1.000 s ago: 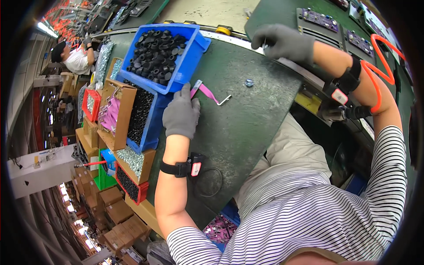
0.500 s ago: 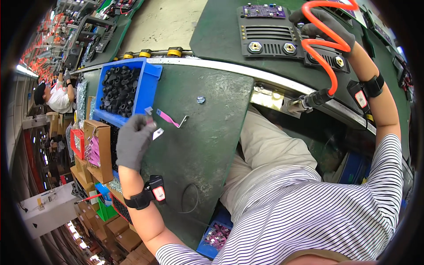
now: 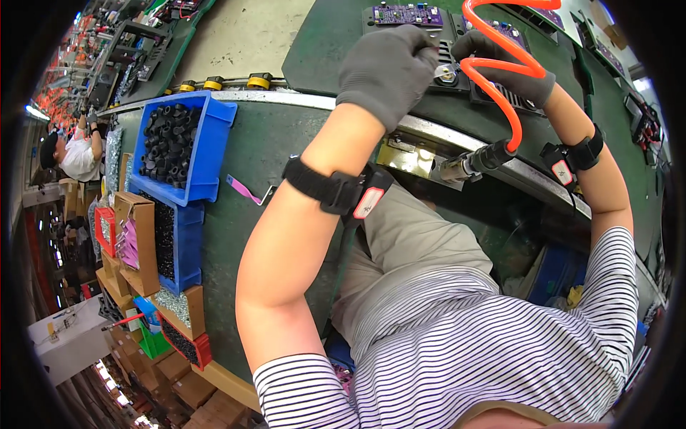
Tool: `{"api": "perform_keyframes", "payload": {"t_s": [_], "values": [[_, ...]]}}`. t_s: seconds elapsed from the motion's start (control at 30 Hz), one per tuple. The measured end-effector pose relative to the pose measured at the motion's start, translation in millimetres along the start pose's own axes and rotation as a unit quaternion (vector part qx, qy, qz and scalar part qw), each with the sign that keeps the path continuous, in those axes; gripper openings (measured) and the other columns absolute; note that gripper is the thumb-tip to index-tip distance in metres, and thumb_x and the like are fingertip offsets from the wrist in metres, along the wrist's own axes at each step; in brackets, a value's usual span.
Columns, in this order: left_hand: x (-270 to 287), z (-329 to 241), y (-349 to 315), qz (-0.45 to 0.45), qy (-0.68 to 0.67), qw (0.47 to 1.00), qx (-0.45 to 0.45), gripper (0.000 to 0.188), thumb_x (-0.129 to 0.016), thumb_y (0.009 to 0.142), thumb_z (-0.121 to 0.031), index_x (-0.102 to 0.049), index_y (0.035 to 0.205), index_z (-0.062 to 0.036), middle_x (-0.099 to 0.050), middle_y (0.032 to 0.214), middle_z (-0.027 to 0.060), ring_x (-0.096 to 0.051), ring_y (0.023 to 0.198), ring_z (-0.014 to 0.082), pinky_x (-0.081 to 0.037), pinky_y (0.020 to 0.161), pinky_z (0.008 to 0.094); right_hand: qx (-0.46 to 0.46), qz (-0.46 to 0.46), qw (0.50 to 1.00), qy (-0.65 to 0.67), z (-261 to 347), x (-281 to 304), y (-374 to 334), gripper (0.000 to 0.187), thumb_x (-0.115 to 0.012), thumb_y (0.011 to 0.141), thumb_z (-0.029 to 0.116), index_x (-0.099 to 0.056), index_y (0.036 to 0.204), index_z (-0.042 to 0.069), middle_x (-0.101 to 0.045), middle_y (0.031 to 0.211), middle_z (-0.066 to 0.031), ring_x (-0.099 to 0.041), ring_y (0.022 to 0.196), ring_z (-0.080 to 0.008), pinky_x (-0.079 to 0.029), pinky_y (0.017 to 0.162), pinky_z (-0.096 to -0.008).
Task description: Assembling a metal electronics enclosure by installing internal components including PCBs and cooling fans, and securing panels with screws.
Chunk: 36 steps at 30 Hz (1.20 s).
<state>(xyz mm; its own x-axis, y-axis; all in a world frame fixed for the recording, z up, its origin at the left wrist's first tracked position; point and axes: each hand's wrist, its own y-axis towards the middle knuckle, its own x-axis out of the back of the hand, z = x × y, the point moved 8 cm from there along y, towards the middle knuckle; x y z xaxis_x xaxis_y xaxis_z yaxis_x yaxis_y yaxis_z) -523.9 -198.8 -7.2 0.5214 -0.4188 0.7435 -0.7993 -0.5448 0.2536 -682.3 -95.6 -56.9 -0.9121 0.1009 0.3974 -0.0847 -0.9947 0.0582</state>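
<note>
The left hand (image 3: 386, 71), fingers curled nearly together, is at a metal tab (image 3: 444, 72) on the far slotted black panel (image 3: 444, 51), though whether it grips the tab cannot be told. To its right, the right hand (image 3: 532, 87) is bent behind the orange hose (image 3: 509, 113), its hold hidden; keeping the tab flat and the hose clear would likely help.

Green workbench (image 3: 218, 250), bright strip light (image 3: 36, 112)

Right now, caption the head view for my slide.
Gloved left hand over a black panel, right hand behind an orange hose.
</note>
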Motion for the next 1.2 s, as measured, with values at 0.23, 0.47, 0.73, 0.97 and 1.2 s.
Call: {"api": "perform_keyframes", "payload": {"t_s": [0.23,0.47,0.73,0.97,1.2], "values": [[-17,-6,8,0.025,0.096,0.995,0.015,0.027,-0.057,0.087,-0.033,-0.073,0.097,-0.0140,-0.072,0.093,0.0124,-0.068,0.091,0.0305,-0.054,0.082,0.0424,-0.020,0.059,0.976,-0.210,14,-18,18,0.023,-0.065,0.085,0.013,-0.064,0.107,0.004,-0.062,0.096,-0.0001,-0.057,0.085,-0.0100,-0.049,0.077,-0.0292],[-18,-5,12,0.009,0.120,0.993,-0.019,0.028,-0.055,0.088,-0.033,-0.072,0.096,-0.0119,-0.071,0.093,0.0128,-0.068,0.090,0.0312,-0.054,0.080,0.0427,0.080,0.130,0.943,-0.296,62,-43,21,0.026,-0.064,0.078,0.006,-0.065,0.103,0.000,-0.063,0.107,-0.0129,-0.060,0.097,-0.0271,-0.048,0.087,-0.0352],[13,-25,8,0.014,0.055,0.998,-0.023,0.026,-0.060,0.089,-0.026,-0.068,0.104,-0.0073,-0.069,0.095,0.0189,-0.066,0.091,0.0352,-0.052,0.081,0.0449,0.033,0.128,0.967,-0.217,70,-50,32,0.031,-0.068,0.080,0.010,-0.066,0.110,0.001,-0.067,0.105,-0.0154,-0.063,0.098,-0.0318,-0.048,0.091,-0.0392],[15,-24,10,0.020,0.063,0.998,-0.005,0.026,-0.060,0.088,-0.026,-0.068,0.106,-0.0091,-0.069,0.098,0.0196,-0.066,0.094,0.0362,-0.051,0.084,0.0452,-0.037,0.117,0.887,-0.444,70,-37,28,0.028,-0.070,0.085,0.018,-0.068,0.108,0.003,-0.070,0.091,-0.0111,-0.066,0.086,-0.0249,-0.051,0.083,-0.0359],[9,-23,13,0.025,0.060,0.998,-0.009,0.029,-0.060,0.088,-0.027,-0.068,0.109,-0.0088,-0.068,0.100,0.0200,-0.065,0.096,0.0366,-0.051,0.086,0.0450,-0.044,0.092,0.937,-0.333,64,-36,27,0.029,-0.067,0.087,0.025,-0.069,0.102,0.001,-0.068,0.081,-0.0139,-0.066,0.076,-0.0235,-0.052,0.074,-0.0358]]}}
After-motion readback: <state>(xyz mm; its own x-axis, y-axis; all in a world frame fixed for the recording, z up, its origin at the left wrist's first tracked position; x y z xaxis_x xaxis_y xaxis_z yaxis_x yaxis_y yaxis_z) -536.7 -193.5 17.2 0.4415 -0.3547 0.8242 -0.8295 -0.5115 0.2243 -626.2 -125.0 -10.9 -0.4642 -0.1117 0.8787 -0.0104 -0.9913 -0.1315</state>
